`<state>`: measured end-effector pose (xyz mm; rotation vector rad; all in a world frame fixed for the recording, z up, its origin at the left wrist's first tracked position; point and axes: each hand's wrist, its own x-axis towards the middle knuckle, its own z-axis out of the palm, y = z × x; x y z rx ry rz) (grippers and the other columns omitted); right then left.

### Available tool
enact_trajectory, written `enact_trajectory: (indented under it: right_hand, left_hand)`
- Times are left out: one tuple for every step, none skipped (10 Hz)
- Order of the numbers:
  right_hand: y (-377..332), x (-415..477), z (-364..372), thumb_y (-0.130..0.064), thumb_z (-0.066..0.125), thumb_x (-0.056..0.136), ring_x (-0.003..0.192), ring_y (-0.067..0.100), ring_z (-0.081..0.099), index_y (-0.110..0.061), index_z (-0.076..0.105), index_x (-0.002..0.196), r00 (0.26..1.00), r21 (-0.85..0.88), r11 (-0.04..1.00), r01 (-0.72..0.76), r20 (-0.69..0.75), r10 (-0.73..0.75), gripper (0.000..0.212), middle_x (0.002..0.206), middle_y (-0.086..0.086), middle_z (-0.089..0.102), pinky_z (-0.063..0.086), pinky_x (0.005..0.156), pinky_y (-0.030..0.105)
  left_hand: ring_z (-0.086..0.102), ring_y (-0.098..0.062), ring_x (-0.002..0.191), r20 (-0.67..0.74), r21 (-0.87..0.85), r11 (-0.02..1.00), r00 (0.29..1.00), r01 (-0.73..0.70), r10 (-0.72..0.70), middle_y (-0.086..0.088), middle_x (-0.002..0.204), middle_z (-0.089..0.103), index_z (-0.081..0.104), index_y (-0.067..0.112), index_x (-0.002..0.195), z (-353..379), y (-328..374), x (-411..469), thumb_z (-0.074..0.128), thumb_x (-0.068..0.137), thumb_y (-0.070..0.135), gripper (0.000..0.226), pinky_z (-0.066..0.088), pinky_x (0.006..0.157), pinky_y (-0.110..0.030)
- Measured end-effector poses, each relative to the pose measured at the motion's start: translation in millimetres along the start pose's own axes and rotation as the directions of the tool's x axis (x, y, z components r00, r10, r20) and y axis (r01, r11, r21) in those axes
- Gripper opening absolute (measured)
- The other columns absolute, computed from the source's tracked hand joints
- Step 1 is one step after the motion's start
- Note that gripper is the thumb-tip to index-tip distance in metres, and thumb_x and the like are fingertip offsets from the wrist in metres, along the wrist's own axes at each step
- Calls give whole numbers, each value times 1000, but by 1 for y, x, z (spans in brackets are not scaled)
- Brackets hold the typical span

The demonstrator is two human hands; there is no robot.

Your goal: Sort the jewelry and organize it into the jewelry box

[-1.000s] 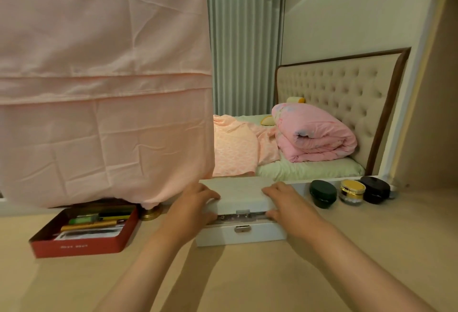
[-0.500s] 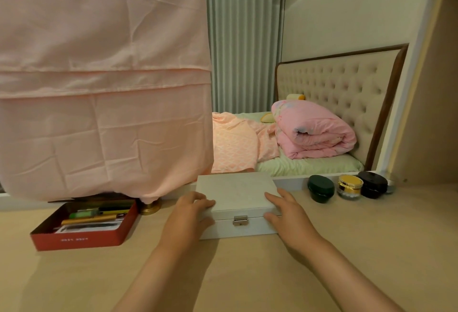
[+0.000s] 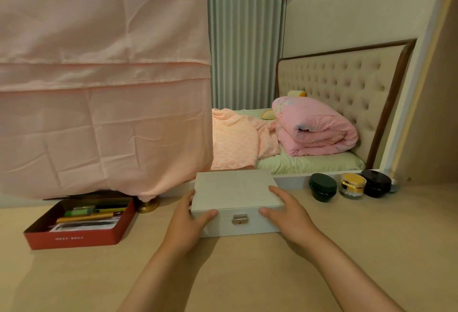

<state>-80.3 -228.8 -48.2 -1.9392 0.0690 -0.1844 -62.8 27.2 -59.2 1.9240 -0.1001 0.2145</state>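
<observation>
Jewelry box [image 3: 235, 187]: closed, resting flat on the beige tabletop [image 3: 247, 274], directly ahead of the person and between both hands.

1. Hands. The left hand [image 3: 184, 222] clasps the front left corner, thumb on the lid's front edge and fingers along the left side. The right hand [image 3: 287, 210] clasps the front right corner in the same way. Both are gripping the box; neither is on the catch.

2. Catch. The metal latch [image 3: 239, 219] sits at the middle of the front wall and appears fastened. The step in hand is judged to be seating the box and opening it. Keep one hand on a corner as a brace, release the latch with the other thumb, then raise the lid evenly from the front edge so the base does not slide.

3. Clearance. Just behind and to the left of the box hangs a pink cloth [image 3: 99, 88]; its hem is near the rear left corner and may foul the lid. A red tin [image 3: 74, 237] of pens lies to the left. A dark green jar [image 3: 323, 186], a gold-lidded jar [image 3: 352, 185] and a black jar [image 3: 376, 184] stand to the right, apart from the box.

4. Contents. No jewelry is visible; locate it before sorting.

5. Background. A bed [image 3: 309, 163] with a folded pink quilt [image 3: 314, 130] is beyond.
</observation>
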Motion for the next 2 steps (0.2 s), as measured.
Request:
enact_trajectory:
  right_hand:
    - [8, 4, 1, -34, 81, 84, 123, 13, 52, -40, 50, 143, 1000, 12, 1000, 1, -9, -1, 67, 143, -8, 47, 48, 108, 41]
    - [7, 3, -2, -38, 83, 80, 125, 12, 52, -43, 45, 146, 1000, 50, 999, -11, 26, 10, 76, 144, -10, 47, 48, 108, 41]
  left_hand:
    - [51, 7, 102, 25, -67, 998, 1000, 17, -16, 20, 118, 49, 36, 41, 132, 0, 0, -1, 79, 83, 31, 67, 45, 78, -17]
    - [54, -3, 109, 57, -64, 998, 998, 24, -21, 19, 122, 49, 35, 41, 133, -2, 5, -3, 77, 85, 32, 64, 44, 79, -18]
